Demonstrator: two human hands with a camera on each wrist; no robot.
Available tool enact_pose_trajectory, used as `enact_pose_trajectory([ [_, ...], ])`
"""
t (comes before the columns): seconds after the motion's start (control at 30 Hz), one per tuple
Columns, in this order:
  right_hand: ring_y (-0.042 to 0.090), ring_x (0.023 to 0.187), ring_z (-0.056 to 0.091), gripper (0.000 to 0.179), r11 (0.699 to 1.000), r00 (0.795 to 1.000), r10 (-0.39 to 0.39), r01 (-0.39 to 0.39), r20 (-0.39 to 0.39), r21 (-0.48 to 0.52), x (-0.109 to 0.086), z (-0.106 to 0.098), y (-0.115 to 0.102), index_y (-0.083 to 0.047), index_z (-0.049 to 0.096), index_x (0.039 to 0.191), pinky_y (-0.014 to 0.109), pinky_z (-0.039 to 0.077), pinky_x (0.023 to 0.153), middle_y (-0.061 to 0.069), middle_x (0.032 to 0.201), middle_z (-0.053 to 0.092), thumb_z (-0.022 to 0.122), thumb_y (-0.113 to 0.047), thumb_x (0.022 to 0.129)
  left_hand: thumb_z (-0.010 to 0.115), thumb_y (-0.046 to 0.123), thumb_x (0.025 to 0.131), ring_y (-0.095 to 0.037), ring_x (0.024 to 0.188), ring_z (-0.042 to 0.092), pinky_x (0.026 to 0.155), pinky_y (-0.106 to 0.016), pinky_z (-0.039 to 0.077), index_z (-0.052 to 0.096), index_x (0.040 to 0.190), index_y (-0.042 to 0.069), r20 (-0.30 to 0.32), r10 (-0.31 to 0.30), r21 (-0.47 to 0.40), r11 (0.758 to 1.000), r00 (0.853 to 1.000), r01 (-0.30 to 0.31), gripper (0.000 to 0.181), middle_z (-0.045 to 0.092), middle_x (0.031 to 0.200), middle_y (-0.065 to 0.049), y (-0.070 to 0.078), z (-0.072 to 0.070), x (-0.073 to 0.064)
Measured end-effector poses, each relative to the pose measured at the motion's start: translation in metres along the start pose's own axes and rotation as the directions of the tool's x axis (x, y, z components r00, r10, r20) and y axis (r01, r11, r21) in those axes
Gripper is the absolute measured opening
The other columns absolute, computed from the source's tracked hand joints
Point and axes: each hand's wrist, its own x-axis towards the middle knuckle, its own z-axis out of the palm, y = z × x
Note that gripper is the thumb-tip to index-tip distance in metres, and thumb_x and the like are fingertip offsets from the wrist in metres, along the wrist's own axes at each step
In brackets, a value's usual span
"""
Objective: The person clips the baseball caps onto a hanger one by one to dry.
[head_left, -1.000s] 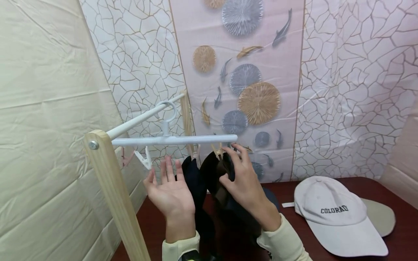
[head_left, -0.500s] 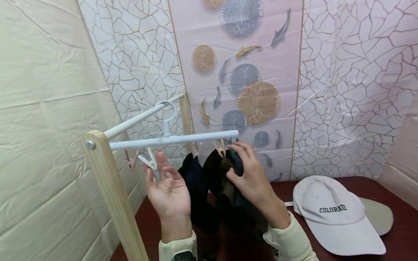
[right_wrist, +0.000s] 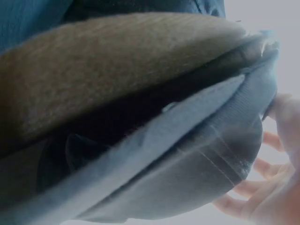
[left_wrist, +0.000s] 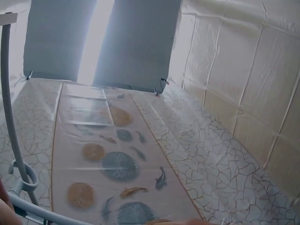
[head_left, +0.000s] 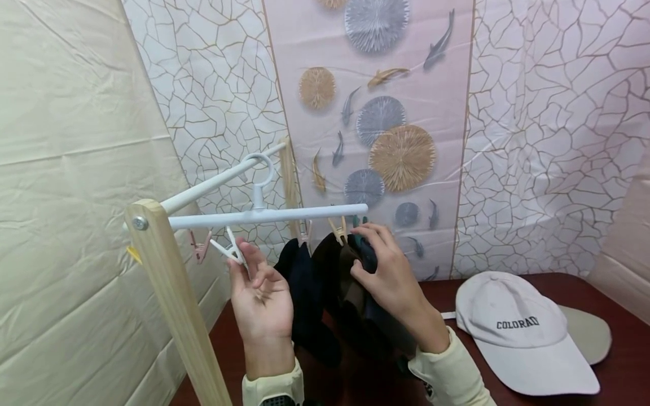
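Observation:
My left hand [head_left: 266, 304], palm up, pinches a white clip [head_left: 228, 245] between thumb and fingers below the white hanger [head_left: 284, 214]. At the hanger's right end, my right hand [head_left: 393, 282] holds the top edge of a dark blue-grey cap [head_left: 369, 256], its thumb and fingers either side. A green clip [head_left: 357, 220] sits by those fingertips. The right wrist view shows the grey cap [right_wrist: 206, 164] close up, beside a brown one [right_wrist: 117, 61]. Left of it, a beige clip [head_left: 337, 229] bears a dark brown cap, and a navy cap [head_left: 303, 282] hangs too.
A wooden post [head_left: 178, 299] and white rail [head_left: 218, 186] carry the hanger. A pink clip [head_left: 200, 246] hangs farther left, and a yellow clip [head_left: 134, 254] peeks from behind the post. A white cap [head_left: 518, 321] overlaps a beige one [head_left: 589, 332] on the dark red table.
My left fingers have moved up to the white clip and folded in on it. My right hand has shifted slightly right with the cap edge. The hanger has tilted and then levelled somewhat.

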Motion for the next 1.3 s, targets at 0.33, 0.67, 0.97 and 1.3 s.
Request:
enact_pose_trajectory([
  [0.33, 0.035, 0.127, 0.059, 0.046, 0.999, 0.998, 0.036, -0.035, 0.042, -0.016, 0.002, 0.003, 0.007, -0.006, 0.062, 0.138, 0.055, 0.053, 0.097, 0.013, 0.144, 0.054, 0.075, -0.005, 0.095, 0.052, 0.024, 0.112, -0.009, 0.075, 0.056, 0.047, -0.017, 0.033, 0.051, 0.131, 0.015, 0.06, 0.112, 0.248, 0.961, 0.992, -0.123, 0.021, 0.062, 0.106, 0.0, -0.015, 0.001, 0.005],
  [0.67, 0.033, 0.125, 0.062, 0.042, 0.995, 0.99, 0.095, -0.092, 0.108, -0.036, 0.002, 0.006, 0.008, -0.005, 0.062, 0.139, 0.055, 0.053, 0.098, 0.011, 0.144, 0.053, 0.075, -0.015, 0.1, 0.044, 0.02, 0.114, -0.008, 0.077, 0.047, 0.047, -0.017, 0.03, 0.05, 0.131, 0.02, 0.219, 0.205, 0.534, 0.793, 0.954, -0.294, 0.018, 0.054, 0.098, 0.002, -0.027, -0.003, 0.002],
  [0.97, 0.033, 0.123, 0.062, 0.038, 0.994, 0.987, 0.105, -0.1, 0.124, -0.043, 0.001, 0.004, 0.005, -0.006, 0.063, 0.137, 0.054, 0.053, 0.097, 0.01, 0.142, 0.054, 0.073, -0.017, 0.101, 0.033, 0.012, 0.106, -0.011, 0.078, 0.044, 0.047, -0.02, 0.031, 0.045, 0.122, 0.018, 0.355, 0.187, 0.681, 0.62, 0.916, -0.391, 0.021, 0.049, 0.096, 0.0, -0.044, -0.017, -0.001],
  [1.3, 0.031, 0.125, 0.061, 0.034, 0.997, 0.991, 0.081, -0.08, 0.106, -0.015, 0.001, -0.002, -0.004, -0.009, 0.064, 0.135, 0.052, 0.054, 0.095, 0.008, 0.141, 0.056, 0.072, -0.017, 0.103, 0.038, 0.008, 0.105, -0.016, 0.08, 0.04, 0.046, -0.021, 0.032, 0.048, 0.117, 0.012, 0.461, 0.17, 0.748, 0.454, 0.871, -0.485, 0.017, 0.048, 0.098, -0.005, -0.051, -0.033, 0.0],
])
